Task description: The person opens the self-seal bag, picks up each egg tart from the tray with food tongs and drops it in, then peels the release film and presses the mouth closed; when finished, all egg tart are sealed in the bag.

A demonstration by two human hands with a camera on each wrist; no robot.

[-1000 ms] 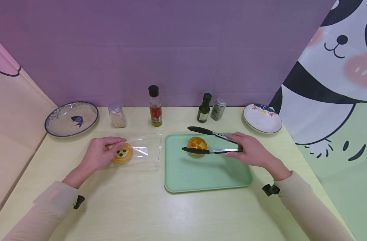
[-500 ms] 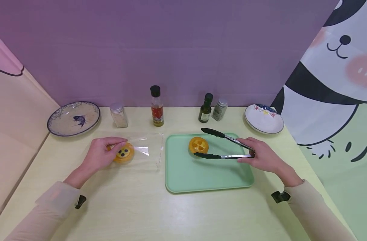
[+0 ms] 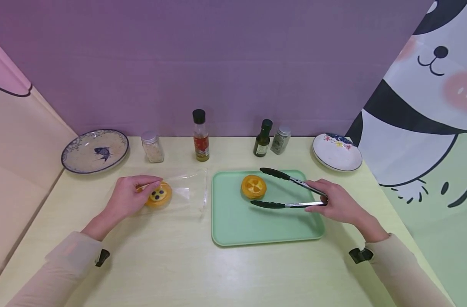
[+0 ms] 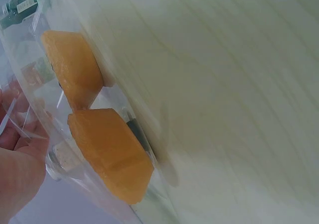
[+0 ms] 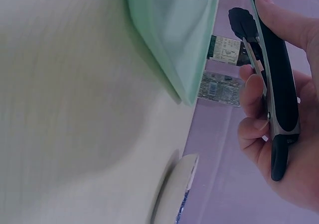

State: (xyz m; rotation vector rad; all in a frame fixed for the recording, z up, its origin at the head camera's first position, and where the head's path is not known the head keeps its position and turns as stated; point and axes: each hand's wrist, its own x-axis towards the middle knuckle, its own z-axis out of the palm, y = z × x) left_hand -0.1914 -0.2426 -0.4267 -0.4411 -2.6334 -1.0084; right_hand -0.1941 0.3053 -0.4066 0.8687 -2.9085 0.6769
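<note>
Your left hand [image 3: 128, 196] pinches the upper film of a clear plastic bag [image 3: 186, 195] between thumb and fingers. In the bag are two pastries side by side: a tart with dark berries [image 3: 159, 196], at 3 o'clock from your fingertips, and a second pastry [image 4: 110, 157], mostly hidden from the head view by those fingers.

Your right hand [image 3: 335, 202] grips black-tipped tongs [image 3: 289, 205], their arms spread wide. The tips hang over the green tray [image 3: 264, 234], one at about 2 o'clock and the other between 4 and 5 from a golden tart [image 3: 253, 186], both apart from it. That tart sits in the tray's 11 o'clock part; the bag lies at the tray's 9 o'clock.

Farther out, at 12 o'clock from the tray, stand a dark green bottle [image 3: 262, 140] and, just beside it, a small jar [image 3: 281, 141] of grey-green flecks. At 1 o'clock from the bag is a red-labelled bottle [image 3: 201, 143] with amber liquid low inside. From your left hand, a jar of pale contents [image 3: 153, 149] stands at 1 o'clock and a fish-patterned plate [image 3: 82, 155] at 11. A flowered plate [image 3: 335, 158] rests at 12 from your right hand.
</note>
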